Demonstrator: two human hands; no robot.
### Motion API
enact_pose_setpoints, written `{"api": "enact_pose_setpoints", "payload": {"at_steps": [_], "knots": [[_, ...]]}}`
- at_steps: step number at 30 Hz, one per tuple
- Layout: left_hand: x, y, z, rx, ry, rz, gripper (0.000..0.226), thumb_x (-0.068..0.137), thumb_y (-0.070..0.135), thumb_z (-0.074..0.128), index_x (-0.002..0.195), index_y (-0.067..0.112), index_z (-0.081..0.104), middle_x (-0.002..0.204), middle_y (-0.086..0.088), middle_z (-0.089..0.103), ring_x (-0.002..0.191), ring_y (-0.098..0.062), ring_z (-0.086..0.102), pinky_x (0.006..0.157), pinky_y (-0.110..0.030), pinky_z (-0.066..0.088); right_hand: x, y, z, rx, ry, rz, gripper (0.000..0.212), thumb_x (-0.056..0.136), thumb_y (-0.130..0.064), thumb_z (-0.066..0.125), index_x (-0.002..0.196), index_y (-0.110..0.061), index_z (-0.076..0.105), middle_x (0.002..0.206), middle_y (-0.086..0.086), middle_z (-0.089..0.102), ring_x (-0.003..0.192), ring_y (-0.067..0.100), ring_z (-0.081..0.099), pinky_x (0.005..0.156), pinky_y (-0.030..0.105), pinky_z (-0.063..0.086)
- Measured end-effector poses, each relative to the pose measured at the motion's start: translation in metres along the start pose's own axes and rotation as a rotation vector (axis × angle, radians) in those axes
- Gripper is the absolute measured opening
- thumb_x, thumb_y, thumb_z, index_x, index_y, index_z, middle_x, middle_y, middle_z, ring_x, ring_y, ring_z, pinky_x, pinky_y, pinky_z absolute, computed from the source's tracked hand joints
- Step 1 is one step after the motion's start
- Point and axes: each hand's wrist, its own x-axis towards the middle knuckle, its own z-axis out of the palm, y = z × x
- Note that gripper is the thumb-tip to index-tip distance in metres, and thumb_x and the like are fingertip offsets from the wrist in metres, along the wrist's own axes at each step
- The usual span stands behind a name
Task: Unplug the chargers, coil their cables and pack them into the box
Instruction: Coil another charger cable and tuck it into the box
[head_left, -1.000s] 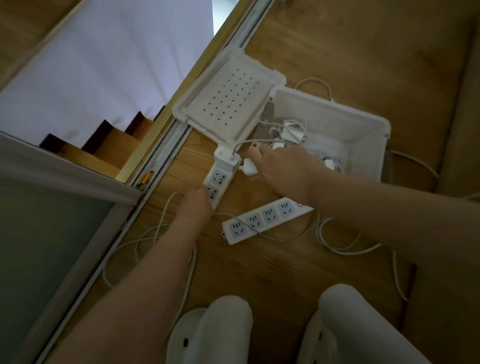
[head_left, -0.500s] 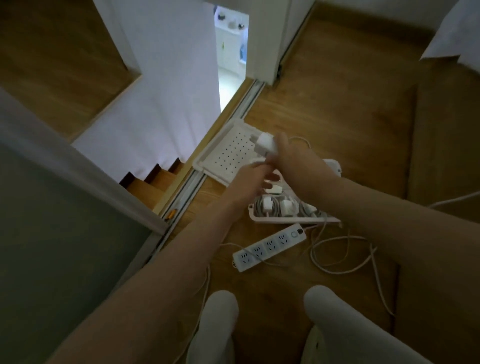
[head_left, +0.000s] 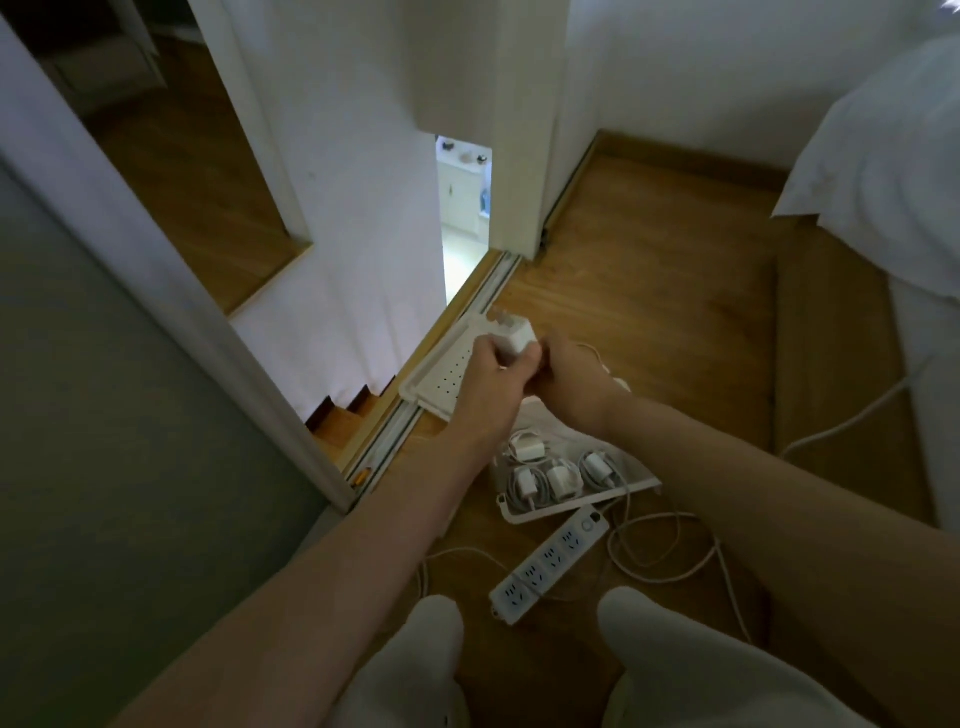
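Item in hand: charger (head_left: 511, 336), a white block, held in the air above the lid (head_left: 441, 382) and clear of the floor.
Left hand (head_left: 491, 382): fingers curled round the lower half of the block.
Right hand (head_left: 569, 382): closed against the same end, touching the left (whether it grips the block or the cable root is hidden).
Box (head_left: 636, 480): on the floor below the forearms, with several coiled chargers (head_left: 558, 478) already packed side by side.
Power strip (head_left: 550, 564): just in front of the box, visible sockets empty.
Loose cable (head_left: 670, 578): looped on the floor beside the strip.
Handling, block: likely light, rigid and smooth. Grip it across the flat faces, away from the prongs.
Handling, cable: likely thin and limp, springing open if released. Pinch near the block and wind in even loops.
Risk: sharp bends at the cable root.
Stage: coiling due, then packing.
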Motion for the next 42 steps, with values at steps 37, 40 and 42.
{"api": "enact_pose_setpoints", "payload": {"at_steps": [37,40,42], "knots": [[-0.085,0.038,-0.032,-0.237,-0.408,-0.347,0.054,0.092,0.052,0.04,0.116,0.005,0.051,0.064,-0.005,0.056,0.032,-0.001,0.028,0.032,-0.013,0.019,-0.117,0.018,-0.048,-0.525,-0.309,-0.26,0.036,0.098,-0.044,0.034,0.072,-0.022,0.048,0.07,-0.008,0.046,0.062,0.006,0.041,0.058,0.019,0.027],[-0.087,0.04,-0.038,-0.194,-0.509,-0.373,0.062,0.078,0.057,0.05,0.112,0.006,0.049,0.066,-0.003,0.053,0.034,-0.001,0.029,0.034,-0.013,0.017,-0.119,0.026,-0.045,-0.555,-0.275,-0.324,0.029,0.1,-0.037,0.031,0.084,-0.022,0.049,0.083,-0.006,0.046,0.079,0.008,0.039,0.072,0.02,0.025],[-0.088,0.042,-0.046,-0.178,-0.563,-0.388,0.056,0.078,0.056,0.051,0.106,0.007,0.05,0.066,-0.003,0.052,0.034,-0.001,0.028,0.035,-0.014,0.015,-0.12,0.032,-0.043,-0.509,-0.292,-0.283,0.026,0.101,-0.031,0.032,0.095,-0.018,0.053,0.091,-0.006,0.045,0.086,0.007,0.037,0.074,0.018,0.025]]}}
